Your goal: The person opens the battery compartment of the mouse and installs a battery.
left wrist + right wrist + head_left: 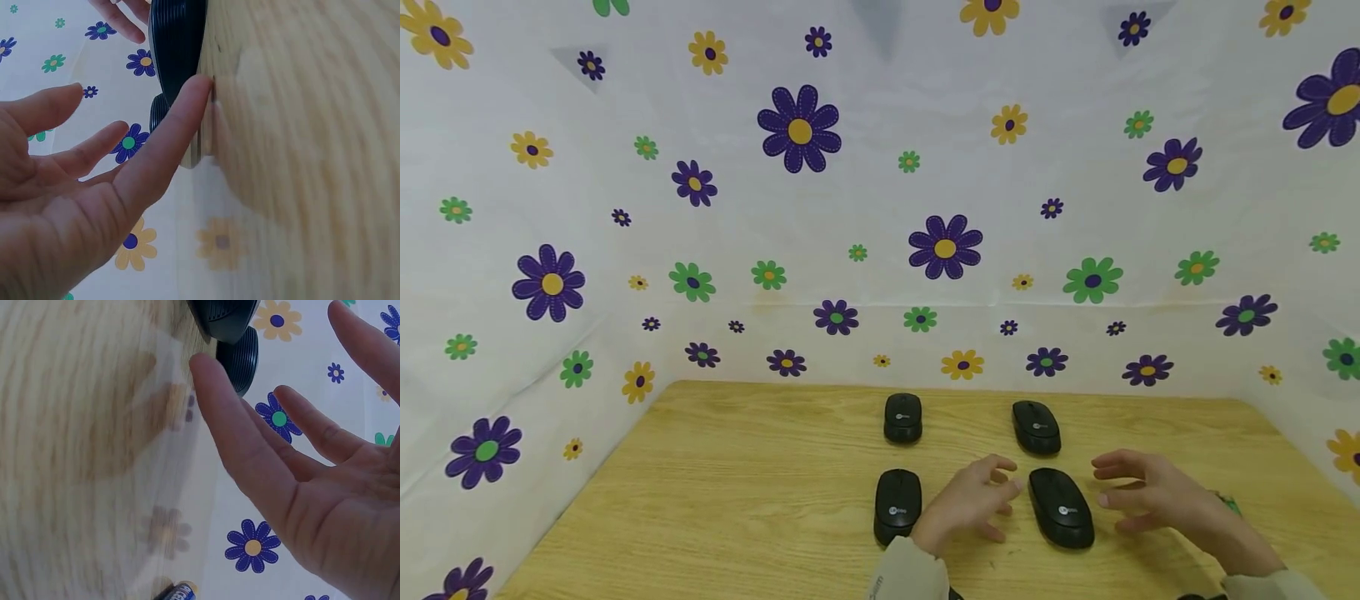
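Mouse point(1062, 508) lies on desk point(737, 492), near right of four, between left hand point(976, 498) and right hand point(1157, 492), both spread; left contact hard to tell. Even, two-sided pressure probably steadies it.

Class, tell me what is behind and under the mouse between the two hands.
Behind the near mouse is a farther mouse, then the flowered sheet. Under the near mouse, the wooden tabletop is covered, so that patch cannot be seen.

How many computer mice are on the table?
4: back-left mouse, back-right mouse, front-left mouse, and front-right mouse between the left hand and right hand. Those hands might hide another.
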### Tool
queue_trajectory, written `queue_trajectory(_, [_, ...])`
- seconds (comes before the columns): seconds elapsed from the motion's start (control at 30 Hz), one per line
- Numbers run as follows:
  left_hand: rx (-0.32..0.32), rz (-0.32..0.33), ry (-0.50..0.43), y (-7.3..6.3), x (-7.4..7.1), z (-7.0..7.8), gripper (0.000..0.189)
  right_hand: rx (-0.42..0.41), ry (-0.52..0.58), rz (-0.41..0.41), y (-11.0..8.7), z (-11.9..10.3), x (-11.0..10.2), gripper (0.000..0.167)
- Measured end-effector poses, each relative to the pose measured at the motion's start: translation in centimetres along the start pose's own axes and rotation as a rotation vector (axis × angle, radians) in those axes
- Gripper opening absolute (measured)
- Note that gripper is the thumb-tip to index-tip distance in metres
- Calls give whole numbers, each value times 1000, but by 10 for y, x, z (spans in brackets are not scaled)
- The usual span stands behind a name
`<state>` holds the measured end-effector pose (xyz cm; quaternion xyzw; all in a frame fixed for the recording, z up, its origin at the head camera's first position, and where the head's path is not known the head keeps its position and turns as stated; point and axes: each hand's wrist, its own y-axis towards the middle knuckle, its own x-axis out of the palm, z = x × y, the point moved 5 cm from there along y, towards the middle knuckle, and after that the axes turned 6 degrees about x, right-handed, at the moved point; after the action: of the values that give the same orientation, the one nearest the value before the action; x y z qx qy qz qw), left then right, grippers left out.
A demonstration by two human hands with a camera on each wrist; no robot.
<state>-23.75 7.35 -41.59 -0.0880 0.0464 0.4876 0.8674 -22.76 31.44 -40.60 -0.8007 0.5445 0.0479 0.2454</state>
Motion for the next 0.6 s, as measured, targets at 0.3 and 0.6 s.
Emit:
queue_trajectory(0.3, [-56,19,-126,5,8,-4,35,36,62,-36,3,6,7,62])
queue_trajectory(0.6, [-74,29,-246,9,12,-8,43,48,111,-57,10,8,12,64])
